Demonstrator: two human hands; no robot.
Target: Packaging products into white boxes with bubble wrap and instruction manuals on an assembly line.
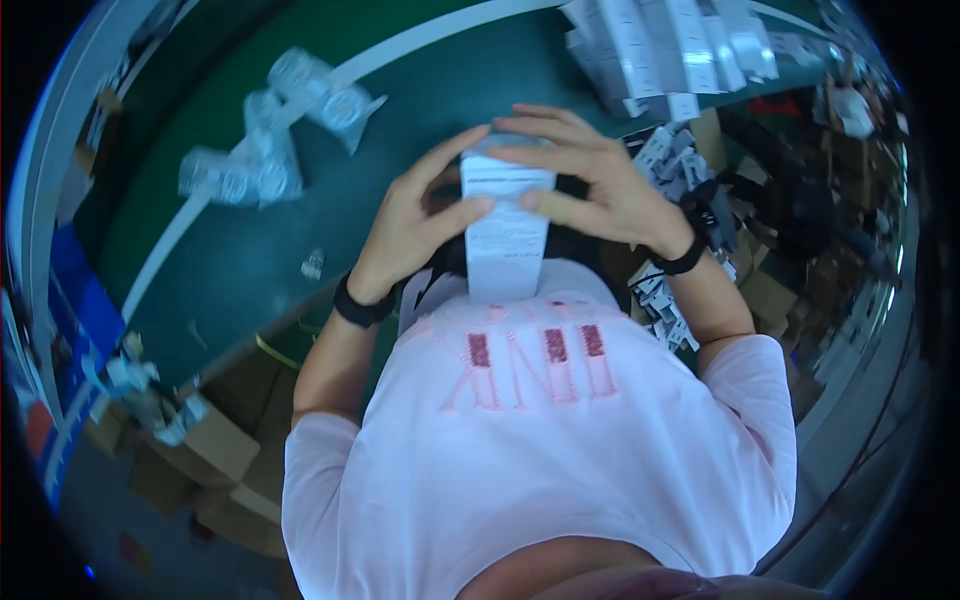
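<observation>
A tall white printed carton stands between my hands, close in front of my shirt. My left hand grips its left side, with the thumb on the near face and the fingers reaching to the top. From the right, my right hand holds the same carton, its thumb on the near face and its fingers stretched over the upper end. Something clear or shiny shows at the carton's top under my fingers; I cannot make out what it is.
Clear plastic bags with round items lie on the green table at the left. White cartons are stacked at the far right. Below them, flat white pieces fill a box. Brown cardboard boxes stand at lower left.
</observation>
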